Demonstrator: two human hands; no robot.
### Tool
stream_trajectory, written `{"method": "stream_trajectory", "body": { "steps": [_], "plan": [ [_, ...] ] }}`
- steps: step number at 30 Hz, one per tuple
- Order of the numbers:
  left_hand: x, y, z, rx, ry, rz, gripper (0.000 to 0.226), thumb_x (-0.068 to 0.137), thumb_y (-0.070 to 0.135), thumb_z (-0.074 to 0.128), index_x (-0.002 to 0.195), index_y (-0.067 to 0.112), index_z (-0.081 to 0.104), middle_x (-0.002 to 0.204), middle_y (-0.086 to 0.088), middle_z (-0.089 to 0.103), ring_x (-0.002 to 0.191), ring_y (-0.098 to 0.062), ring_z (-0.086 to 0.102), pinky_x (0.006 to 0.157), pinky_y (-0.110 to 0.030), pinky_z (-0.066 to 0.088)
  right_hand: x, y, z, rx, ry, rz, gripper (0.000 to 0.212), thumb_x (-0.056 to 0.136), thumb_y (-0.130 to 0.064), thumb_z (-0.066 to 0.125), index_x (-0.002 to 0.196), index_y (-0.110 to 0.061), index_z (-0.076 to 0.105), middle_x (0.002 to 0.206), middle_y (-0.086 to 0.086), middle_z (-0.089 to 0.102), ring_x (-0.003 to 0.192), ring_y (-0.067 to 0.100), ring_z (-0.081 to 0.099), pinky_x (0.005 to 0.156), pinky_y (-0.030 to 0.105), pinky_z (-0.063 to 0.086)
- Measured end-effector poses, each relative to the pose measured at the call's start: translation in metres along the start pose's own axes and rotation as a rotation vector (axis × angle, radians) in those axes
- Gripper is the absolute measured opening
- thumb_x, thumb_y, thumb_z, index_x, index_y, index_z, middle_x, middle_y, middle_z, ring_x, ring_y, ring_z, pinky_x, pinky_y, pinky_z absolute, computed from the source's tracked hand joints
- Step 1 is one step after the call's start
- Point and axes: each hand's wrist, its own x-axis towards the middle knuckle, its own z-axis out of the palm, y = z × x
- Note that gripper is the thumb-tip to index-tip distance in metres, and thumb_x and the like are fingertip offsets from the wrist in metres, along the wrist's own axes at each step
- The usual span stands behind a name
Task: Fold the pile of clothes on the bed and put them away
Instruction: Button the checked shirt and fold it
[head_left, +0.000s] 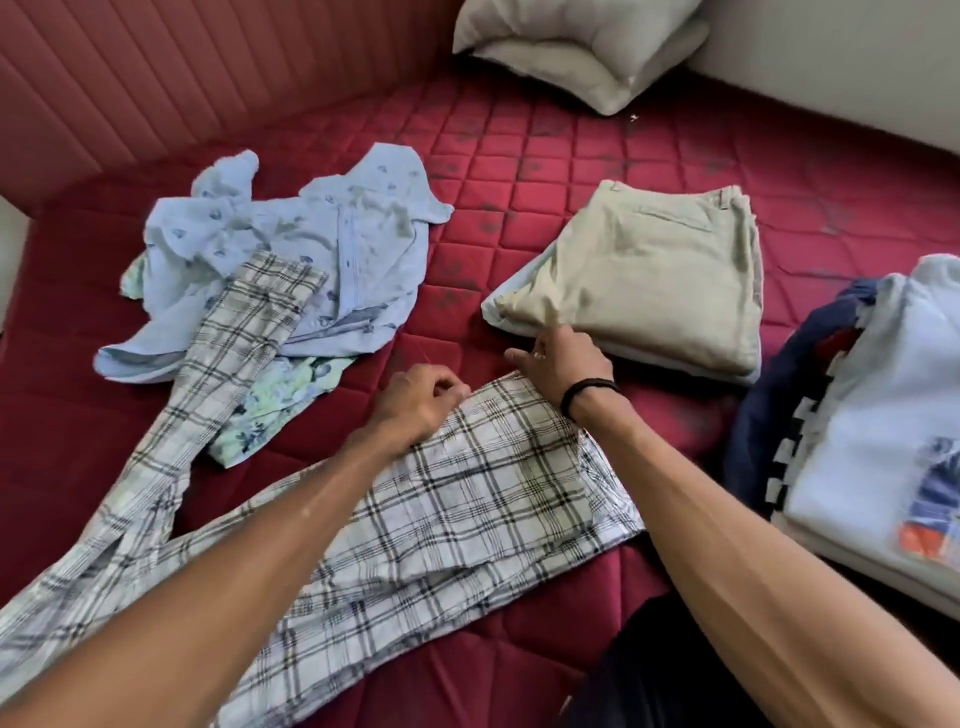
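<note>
White-and-black plaid trousers (457, 499) lie spread across the red quilted mattress (519, 171), one leg running up to the left over other clothes. My left hand (415, 402) pinches the waistband's far edge. My right hand (563, 361) grips the same edge a little to the right, a black band on its wrist. A crumpled light-blue printed shirt (291, 249) lies at the left, with a green floral garment (275, 400) under it. Folded beige trousers (649, 275) sit just beyond my right hand.
A stack of folded clothes with a white printed T-shirt (883, 405) on top and a navy garment (784, 384) beneath stands at the right. A cream pillow (576, 47) lies at the far corner by the wall. A padded red headboard (182, 78) runs along the left.
</note>
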Motion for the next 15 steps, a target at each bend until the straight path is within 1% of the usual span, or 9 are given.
{"method": "stream_trajectory", "body": {
  "steps": [2, 3, 5, 8, 10, 11, 12, 13, 15],
  "plan": [
    [-0.017, -0.003, 0.005, 0.066, 0.223, 0.069, 0.022, 0.098, 0.04, 0.06, 0.107, 0.023, 0.071, 0.097, -0.001, 0.073, 0.095, -0.025, 0.067, 0.087, -0.043, 0.053, -0.004, -0.006, 0.011, -0.153, 0.06, 0.052, 0.062, 0.092, -0.065, 0.06, 0.136, -0.021, 0.058, 0.113, 0.013, 0.072, 0.107, 0.036, 0.068, 0.087, 0.043, 0.051],
    [-0.032, 0.0, 0.007, 0.064, 0.287, 0.128, 0.026, 0.099, 0.042, 0.055, 0.111, 0.022, 0.068, 0.099, -0.002, 0.071, 0.096, -0.026, 0.064, 0.088, -0.045, 0.051, -0.006, -0.01, 0.011, -0.199, 0.081, 0.054, 0.059, 0.095, -0.064, 0.057, 0.13, -0.017, 0.06, 0.118, 0.018, 0.071, 0.109, 0.04, 0.067, 0.088, 0.044, 0.051],
    [-0.079, 0.003, 0.006, 0.032, 0.341, 0.205, 0.027, 0.102, 0.042, 0.052, 0.116, 0.022, 0.066, 0.108, 0.001, 0.065, 0.102, -0.02, 0.059, 0.093, -0.04, 0.048, -0.012, -0.018, 0.007, -0.22, 0.103, -0.006, 0.058, 0.097, -0.06, 0.055, 0.127, -0.011, 0.059, 0.124, 0.023, 0.066, 0.114, 0.045, 0.063, 0.089, 0.047, 0.05],
    [-0.173, -0.012, -0.008, 0.084, 0.422, 0.271, 0.018, 0.103, 0.031, 0.059, 0.117, 0.023, 0.066, 0.118, 0.008, 0.06, 0.113, -0.012, 0.056, 0.1, -0.027, 0.042, -0.025, -0.028, -0.003, -0.235, 0.093, -0.217, 0.057, 0.093, -0.056, 0.058, 0.129, -0.012, 0.058, 0.129, 0.024, 0.063, 0.117, 0.048, 0.058, 0.094, 0.05, 0.05],
    [-0.241, -0.047, -0.025, 0.114, 0.484, 0.196, 0.016, 0.103, 0.032, 0.06, 0.114, 0.024, 0.068, 0.118, 0.011, 0.06, 0.115, -0.01, 0.056, 0.103, -0.026, 0.042, -0.041, -0.04, -0.007, -0.201, 0.055, -0.416, 0.045, 0.084, -0.054, 0.058, 0.104, -0.015, 0.07, 0.114, 0.019, 0.07, 0.105, 0.044, 0.064, 0.09, 0.048, 0.053],
    [-0.272, -0.069, -0.036, 0.119, 0.531, 0.13, 0.017, 0.102, 0.034, 0.06, 0.112, 0.024, 0.07, 0.117, 0.013, 0.06, 0.115, -0.009, 0.057, 0.103, -0.027, 0.042, -0.056, -0.047, -0.008, -0.157, 0.025, -0.485, 0.036, 0.084, -0.05, 0.061, 0.089, -0.016, 0.07, 0.1, 0.015, 0.073, 0.095, 0.041, 0.067, 0.083, 0.045, 0.053],
    [-0.303, -0.097, -0.052, 0.12, 0.586, 0.045, 0.02, 0.101, 0.036, 0.059, 0.112, 0.025, 0.071, 0.117, 0.013, 0.061, 0.115, -0.008, 0.057, 0.103, -0.028, 0.044, -0.071, -0.06, -0.003, -0.111, -0.013, -0.527, 0.027, 0.085, -0.044, 0.068, 0.083, -0.017, 0.07, 0.088, 0.01, 0.072, 0.085, 0.037, 0.068, 0.076, 0.042, 0.052],
    [-0.319, -0.119, -0.059, 0.128, 0.607, -0.038, 0.025, 0.101, 0.04, 0.057, 0.114, 0.025, 0.072, 0.118, 0.012, 0.061, 0.117, -0.009, 0.056, 0.104, -0.032, 0.045, -0.083, -0.056, -0.002, -0.074, -0.041, -0.517, 0.02, 0.086, -0.038, 0.075, 0.083, -0.018, 0.07, 0.082, 0.006, 0.071, 0.078, 0.033, 0.069, 0.073, 0.039, 0.051],
    [-0.356, -0.169, -0.091, 0.194, 0.648, -0.229, 0.04, 0.099, 0.051, 0.05, 0.122, 0.025, 0.07, 0.125, 0.008, 0.059, 0.123, -0.017, 0.055, 0.107, -0.041, 0.044, -0.111, -0.069, 0.013, -0.012, -0.134, -0.491, 0.017, 0.086, -0.03, 0.082, 0.089, -0.015, 0.074, 0.08, 0.002, 0.071, 0.072, 0.027, 0.069, 0.069, 0.035, 0.051]
  ]
}}
